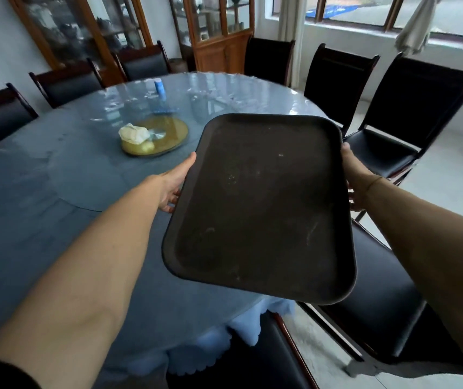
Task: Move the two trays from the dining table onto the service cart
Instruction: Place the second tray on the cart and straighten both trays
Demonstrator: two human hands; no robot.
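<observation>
A dark brown rectangular tray hangs in the air over the right edge of the round dining table, held level between both hands. My left hand grips its left long edge, thumb on the rim and fingers underneath. On the opposite long edge, my right hand holds it the same way. The tray is empty, with faint smudges on its surface. No second tray and no service cart are in view.
The table has a blue cloth under clear plastic, a glass turntable with a crumpled white item, and a blue-and-white bottle. Black chairs ring the table; one stands right under the tray. Wooden cabinets and windows line the back.
</observation>
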